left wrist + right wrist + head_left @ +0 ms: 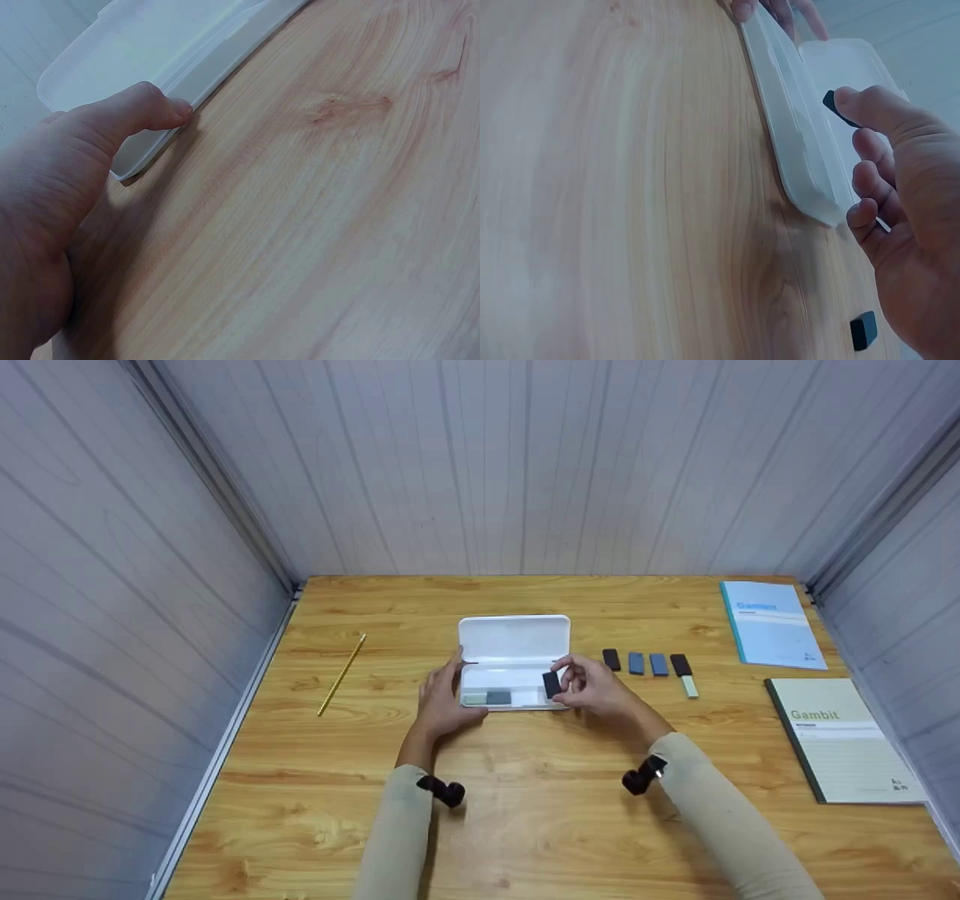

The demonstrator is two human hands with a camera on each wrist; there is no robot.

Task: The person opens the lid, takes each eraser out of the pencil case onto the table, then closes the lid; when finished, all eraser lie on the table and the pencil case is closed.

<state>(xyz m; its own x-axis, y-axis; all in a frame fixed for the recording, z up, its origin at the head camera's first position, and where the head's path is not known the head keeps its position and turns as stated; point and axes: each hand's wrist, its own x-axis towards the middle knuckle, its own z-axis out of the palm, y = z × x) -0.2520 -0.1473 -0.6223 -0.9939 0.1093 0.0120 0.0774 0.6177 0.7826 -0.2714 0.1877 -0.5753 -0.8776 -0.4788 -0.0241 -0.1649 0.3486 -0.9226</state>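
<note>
A white pencil case stands with its lid raised on the table. My left hand grips its left end, with the thumb along the front wall in the left wrist view. Between the thumb and fingers of my right hand is a black eraser, pinched above the right part of the case; the right wrist view shows it tilted. Inside, by the front wall, lie a pale green eraser and a dark grey one.
Right of the case lie a black eraser, two blue erasers, another black eraser and a pale green eraser. A yellow pencil lies at left. Blue and cream notebooks lie at far right.
</note>
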